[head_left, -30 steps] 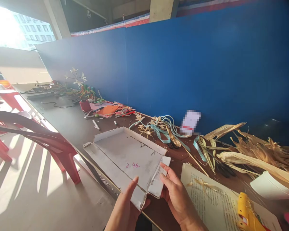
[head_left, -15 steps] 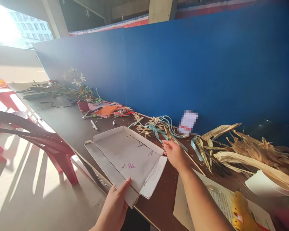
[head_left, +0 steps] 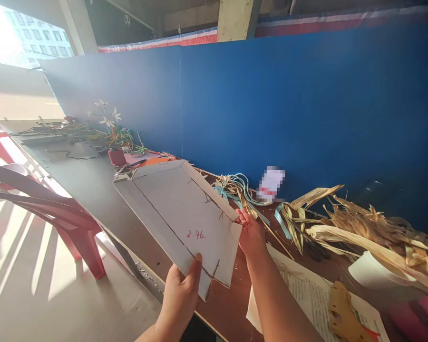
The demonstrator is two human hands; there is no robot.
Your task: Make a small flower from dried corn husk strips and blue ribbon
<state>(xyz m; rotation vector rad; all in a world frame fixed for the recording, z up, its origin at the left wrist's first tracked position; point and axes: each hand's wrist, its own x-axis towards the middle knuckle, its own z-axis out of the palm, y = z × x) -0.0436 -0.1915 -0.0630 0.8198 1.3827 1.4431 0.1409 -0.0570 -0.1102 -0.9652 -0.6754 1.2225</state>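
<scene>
A shallow white cardboard tray with folded-up sides is held tilted above the table. "2.46." is written on it in pink, and thin dark twig-like bits lie along its right side. My left hand grips the near corner, thumb on top and fingers hidden underneath. At the right edge, the curled fingers of my right hand hold the tray's side wall; the thumb is hard to make out. Just beyond that hand lie light blue cords and pale dried husk flowers.
Dried corn husks and a white bowl are on the right. A yellow glue gun rests on a printed sheet. A blue partition stands behind the table. A pink plastic chair is at left.
The tray has risen and tilted more steeply towards me, now covering the pens behind it. Its near right flap stands more upright. Both hands moved with it; my right fingers have shifted along the edge.
</scene>
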